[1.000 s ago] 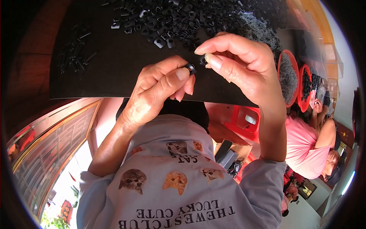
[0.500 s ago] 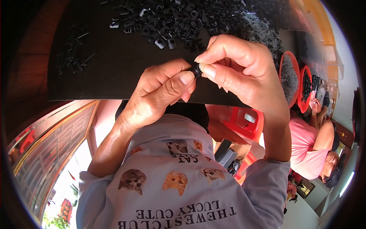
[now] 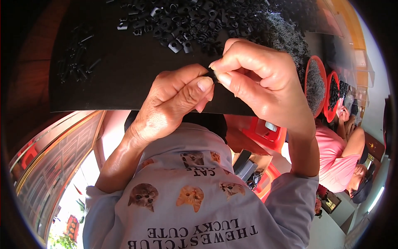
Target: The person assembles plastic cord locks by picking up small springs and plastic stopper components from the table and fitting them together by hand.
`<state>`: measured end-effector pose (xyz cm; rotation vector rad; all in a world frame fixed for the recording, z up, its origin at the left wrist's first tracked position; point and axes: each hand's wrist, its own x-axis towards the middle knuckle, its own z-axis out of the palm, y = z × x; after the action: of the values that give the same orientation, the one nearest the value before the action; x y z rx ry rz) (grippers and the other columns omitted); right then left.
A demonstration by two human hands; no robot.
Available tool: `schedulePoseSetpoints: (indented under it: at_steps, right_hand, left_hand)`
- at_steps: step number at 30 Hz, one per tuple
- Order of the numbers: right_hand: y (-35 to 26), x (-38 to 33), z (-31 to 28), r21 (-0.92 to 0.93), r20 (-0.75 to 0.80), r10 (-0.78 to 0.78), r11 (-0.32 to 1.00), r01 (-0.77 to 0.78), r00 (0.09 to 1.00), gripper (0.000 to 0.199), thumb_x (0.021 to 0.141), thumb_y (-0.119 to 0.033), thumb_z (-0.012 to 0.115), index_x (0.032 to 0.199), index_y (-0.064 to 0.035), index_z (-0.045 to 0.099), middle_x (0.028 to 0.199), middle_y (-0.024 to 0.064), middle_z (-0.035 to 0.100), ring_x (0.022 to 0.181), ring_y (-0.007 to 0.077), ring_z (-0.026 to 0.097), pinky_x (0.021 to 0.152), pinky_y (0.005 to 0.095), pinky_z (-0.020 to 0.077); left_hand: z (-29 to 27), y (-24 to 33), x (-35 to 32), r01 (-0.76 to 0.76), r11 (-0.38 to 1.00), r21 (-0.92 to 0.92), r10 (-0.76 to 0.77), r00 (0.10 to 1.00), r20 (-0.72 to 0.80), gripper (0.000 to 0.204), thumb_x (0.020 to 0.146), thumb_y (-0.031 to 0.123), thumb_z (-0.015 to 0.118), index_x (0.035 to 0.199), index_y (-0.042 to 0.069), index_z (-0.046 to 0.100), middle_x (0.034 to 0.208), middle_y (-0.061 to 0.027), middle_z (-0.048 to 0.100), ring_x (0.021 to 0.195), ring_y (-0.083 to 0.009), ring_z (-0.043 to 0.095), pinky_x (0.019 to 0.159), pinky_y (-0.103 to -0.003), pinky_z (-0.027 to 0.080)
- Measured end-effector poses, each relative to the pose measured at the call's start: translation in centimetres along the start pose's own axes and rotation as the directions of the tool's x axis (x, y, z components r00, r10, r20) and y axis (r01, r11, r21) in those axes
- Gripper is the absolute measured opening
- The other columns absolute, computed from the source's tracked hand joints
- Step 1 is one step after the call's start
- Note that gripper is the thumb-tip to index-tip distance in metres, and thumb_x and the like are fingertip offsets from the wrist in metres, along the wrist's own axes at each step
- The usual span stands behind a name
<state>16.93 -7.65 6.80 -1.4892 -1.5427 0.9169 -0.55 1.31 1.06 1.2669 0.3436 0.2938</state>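
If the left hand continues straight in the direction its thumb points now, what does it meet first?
The left hand would first meet the small black part pinched at its thumb tip, then the right hand fingertips holding it too. Depth is unclear, but they seem to touch.

The small black part (image 3: 214,75) pinched between the left hand (image 3: 174,103) and the right hand (image 3: 261,83) is almost wholly covered by the fingertips, so its shape cannot be told. The heap of small black plastic pieces (image 3: 195,25) on the black bench (image 3: 124,79) runs off the top edge, and toward the right it blurs into a dark grainy mass. The two red round bowls (image 3: 317,85) are seen edge-on, their contents too small to make out.
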Motion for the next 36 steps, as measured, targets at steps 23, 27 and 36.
schedulePoseSetpoints:
  at_steps: [23,27,36]
  right_hand:
    - [0.4,-1.1,1.4,-0.786,-0.043,-0.356,0.588,0.189,0.933,0.049,0.061,-0.025,0.088,0.095,0.002,0.064,0.083,0.0109,0.061,0.064,0.0257,0.061,0.055,0.033,0.0512]
    - [1.5,-0.9,1.0,-0.836,-0.04,-0.5,0.491,0.245,0.865,0.04,0.058,-0.035,0.083,0.075,-0.0083,0.059,0.07,0.0016,0.05,0.059,0.0174,0.058,0.046,0.0292,0.0466]
    - [1.6,-1.3,0.1,-0.755,-0.045,-0.499,0.584,0.298,0.865,0.026,0.067,-0.013,0.079,0.084,0.0007,0.064,0.074,0.0101,0.056,0.058,0.0249,0.055,0.049,0.0331,0.0435]
  left_hand:
    - [0.0,-0.7,0.3,0.009,0.987,-0.159,-0.013,1.0,-0.022,0.037,0.101,0.029,0.051,0.093,-0.004,0.064,0.079,-0.0111,0.065,0.066,-0.0159,0.059,0.064,-0.028,0.049]
    - [0.0,-0.9,0.3,0.001,0.97,-0.243,-0.003,1.0,-0.009,0.031,0.101,0.021,0.051,0.091,-0.004,0.067,0.079,-0.0094,0.066,0.069,-0.014,0.062,0.064,-0.026,0.05]
    - [0.4,-1.4,0.5,-0.142,0.956,-0.255,0.118,0.987,-0.108,0.04,0.103,0.027,0.045,0.098,-0.006,0.066,0.094,-0.0116,0.067,0.08,-0.0169,0.064,0.073,-0.03,0.052]
